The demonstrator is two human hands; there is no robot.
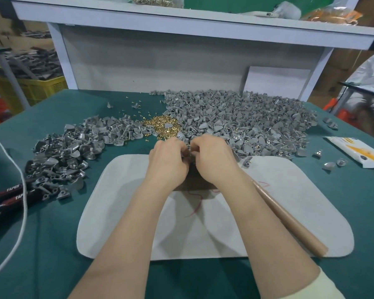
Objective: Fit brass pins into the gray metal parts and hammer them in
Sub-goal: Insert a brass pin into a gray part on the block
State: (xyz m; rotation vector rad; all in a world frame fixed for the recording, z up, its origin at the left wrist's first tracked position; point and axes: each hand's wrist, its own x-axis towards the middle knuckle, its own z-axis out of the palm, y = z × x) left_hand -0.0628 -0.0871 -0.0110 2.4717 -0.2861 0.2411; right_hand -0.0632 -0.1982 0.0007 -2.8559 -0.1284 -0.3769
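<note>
View: head camera, the only one.
Landmark: white mat (268, 212) on the green table.
Left hand (166, 160): over the mat's far edge, fingers curled, tips pinching a gray part (189, 151).
Right hand (212, 160): just beside the left, fingers curled narrow onto the same part; whether they hold a pin cannot be told.
Brass pins (162, 126): heap just beyond the mat's far edge.
Gray parts pile (246, 119): beyond the mat, far right.
Second pile (73, 147): left of the mat.
Wooden handle (285, 214): lying on the mat's right side, probably the hammer.
Dark block (194, 182): on the mat, beneath the hands.
Step, judged: seating a pin.
Advice: hold the part steady, enter the pin straight into its hole, and rest it on the block before striking.
</note>
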